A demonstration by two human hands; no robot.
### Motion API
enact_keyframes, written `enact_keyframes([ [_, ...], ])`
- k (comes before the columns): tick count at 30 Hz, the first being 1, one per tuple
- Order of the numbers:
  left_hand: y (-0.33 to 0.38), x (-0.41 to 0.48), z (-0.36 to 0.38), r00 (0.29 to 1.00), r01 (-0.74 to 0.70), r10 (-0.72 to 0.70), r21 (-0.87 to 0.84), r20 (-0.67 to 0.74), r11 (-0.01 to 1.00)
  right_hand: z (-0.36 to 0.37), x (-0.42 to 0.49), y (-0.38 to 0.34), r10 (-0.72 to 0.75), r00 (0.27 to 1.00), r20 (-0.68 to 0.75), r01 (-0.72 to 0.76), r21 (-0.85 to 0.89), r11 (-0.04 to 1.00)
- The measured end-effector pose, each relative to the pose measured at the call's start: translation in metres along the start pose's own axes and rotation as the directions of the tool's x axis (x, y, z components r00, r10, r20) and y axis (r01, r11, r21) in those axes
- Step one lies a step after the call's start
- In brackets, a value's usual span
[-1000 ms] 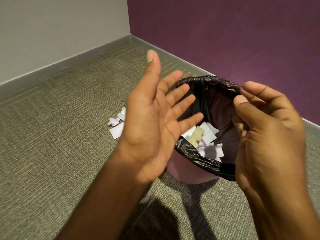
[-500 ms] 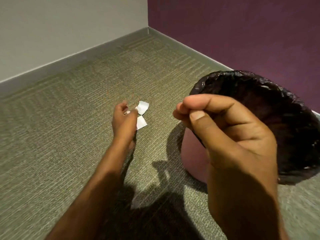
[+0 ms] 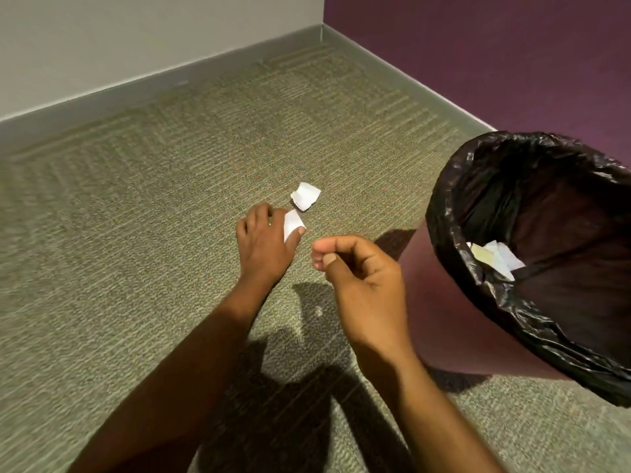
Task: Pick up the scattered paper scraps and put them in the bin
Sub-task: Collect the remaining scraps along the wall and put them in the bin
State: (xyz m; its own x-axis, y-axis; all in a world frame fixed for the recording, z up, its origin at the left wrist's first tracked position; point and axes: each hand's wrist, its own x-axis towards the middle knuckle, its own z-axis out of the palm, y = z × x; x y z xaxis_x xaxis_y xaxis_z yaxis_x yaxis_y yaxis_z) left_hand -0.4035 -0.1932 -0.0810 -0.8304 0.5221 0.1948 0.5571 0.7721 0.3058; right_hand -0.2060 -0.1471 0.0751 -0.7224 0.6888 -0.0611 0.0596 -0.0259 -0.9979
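Observation:
My left hand [image 3: 262,244] is down on the carpet and pinches a white paper scrap [image 3: 292,225] between thumb and fingers. A second white scrap [image 3: 306,196], curled at one edge, lies on the carpet just beyond it. My right hand [image 3: 358,271] hovers nearer to me, fingers curled against the thumb, with nothing seen in it. To the right stands the pink bin [image 3: 440,302] with a black liner [image 3: 454,213]; several paper scraps [image 3: 495,259] lie inside it.
Green patterned carpet [image 3: 136,233] covers the floor. A grey wall with a skirting board [image 3: 153,83] runs along the back, and a purple wall [image 3: 495,52] stands behind the bin. They meet in a corner at the top.
Both hands have left the bin's mouth. My left hand went down to the scraps on the carpet and took hold of one. My right hand curled and dropped lower.

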Motion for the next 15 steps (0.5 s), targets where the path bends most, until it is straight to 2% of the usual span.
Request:
enact_keyframes([
  [4,0.001,-0.005,-0.001,0.998,0.0,0.003,0.036,-0.065,0.999,0.014,0.035,0.053,0.011,0.997,-0.075,-0.029,-0.236,0.971],
  [7,0.004,-0.008,0.0,0.998,0.034,-0.031,0.043,-0.06,0.999,0.028,0.07,0.083,-0.006,0.998,-0.067,-0.019,-0.367,0.93],
  [11,0.001,-0.012,0.002,0.995,0.071,-0.07,0.01,-0.073,0.997,0.044,0.111,0.094,-0.033,0.999,0.042,0.05,-0.522,0.852],
  [15,0.0,-0.014,0.002,0.994,0.088,-0.087,0.003,-0.072,0.996,0.058,0.144,0.091,0.058,0.983,0.174,0.069,-0.646,0.76],
])
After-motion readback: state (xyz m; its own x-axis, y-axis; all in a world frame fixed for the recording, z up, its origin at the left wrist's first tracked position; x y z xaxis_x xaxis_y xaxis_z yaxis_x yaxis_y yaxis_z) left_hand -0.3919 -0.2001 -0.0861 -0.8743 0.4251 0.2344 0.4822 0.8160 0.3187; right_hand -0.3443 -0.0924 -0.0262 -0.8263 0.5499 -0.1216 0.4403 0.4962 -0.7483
